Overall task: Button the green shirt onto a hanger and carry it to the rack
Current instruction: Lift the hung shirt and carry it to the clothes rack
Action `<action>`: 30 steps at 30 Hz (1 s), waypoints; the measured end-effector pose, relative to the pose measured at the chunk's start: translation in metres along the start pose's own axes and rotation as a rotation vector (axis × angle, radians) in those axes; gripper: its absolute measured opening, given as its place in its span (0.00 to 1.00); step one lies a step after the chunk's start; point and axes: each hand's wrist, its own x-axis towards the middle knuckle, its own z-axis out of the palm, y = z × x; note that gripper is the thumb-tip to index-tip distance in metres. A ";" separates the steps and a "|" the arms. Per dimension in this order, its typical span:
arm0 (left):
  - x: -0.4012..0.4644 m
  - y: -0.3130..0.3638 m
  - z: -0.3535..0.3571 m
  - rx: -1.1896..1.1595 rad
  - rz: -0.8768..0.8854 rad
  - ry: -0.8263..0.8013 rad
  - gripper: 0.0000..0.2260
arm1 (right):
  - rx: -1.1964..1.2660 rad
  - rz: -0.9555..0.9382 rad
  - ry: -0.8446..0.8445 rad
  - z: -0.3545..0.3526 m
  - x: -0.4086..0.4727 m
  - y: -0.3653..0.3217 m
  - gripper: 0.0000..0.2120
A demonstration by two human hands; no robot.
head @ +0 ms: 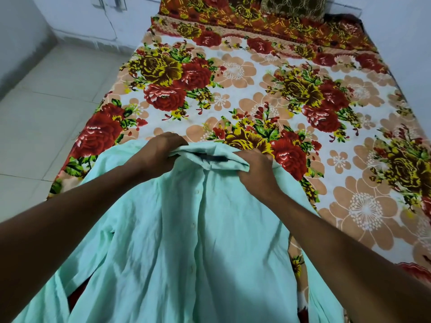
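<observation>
Both hands pinch the collar (210, 157) of the green shirt (186, 241): left hand (158, 152) closed on the collar's left end, right hand (256, 169) closed on its right end; the shirt lies front-up on the bed (268, 94), buttons apparently closed below the collar; something dark shows inside the collar, perhaps the hanger; the step looks like settling the neck; next comes finding the hook and lifting; left of the bed, pale floor tiles (46, 101); beyond it, a white wall (81, 17).
</observation>
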 end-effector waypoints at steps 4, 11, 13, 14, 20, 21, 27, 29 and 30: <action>0.018 0.023 -0.046 -0.075 -0.012 0.101 0.11 | 0.175 -0.010 0.078 -0.055 0.020 -0.029 0.08; 0.064 0.108 -0.195 -0.468 -0.187 0.001 0.13 | 0.282 0.161 -0.075 -0.207 0.032 -0.120 0.04; 0.073 0.143 -0.248 -0.536 -0.145 -0.084 0.16 | 0.264 0.180 -0.099 -0.256 0.028 -0.150 0.07; 0.074 0.159 -0.268 -0.507 -0.138 -0.125 0.15 | 0.256 0.194 -0.097 -0.277 0.023 -0.166 0.08; 0.074 0.244 -0.383 -0.448 -0.091 -0.216 0.15 | 0.282 0.163 -0.031 -0.394 -0.012 -0.262 0.09; 0.072 0.255 -0.393 -0.449 -0.076 -0.200 0.13 | 0.293 0.149 -0.051 -0.405 -0.018 -0.274 0.09; 0.050 0.338 -0.471 -0.436 -0.004 -0.083 0.16 | 0.260 0.056 -0.216 -0.501 -0.062 -0.350 0.18; 0.037 0.378 -0.499 -0.394 0.042 -0.051 0.11 | 0.191 -0.008 -0.293 -0.544 -0.089 -0.381 0.23; 0.033 0.391 -0.510 -0.377 0.058 -0.040 0.09 | 0.147 -0.038 -0.297 -0.558 -0.095 -0.392 0.26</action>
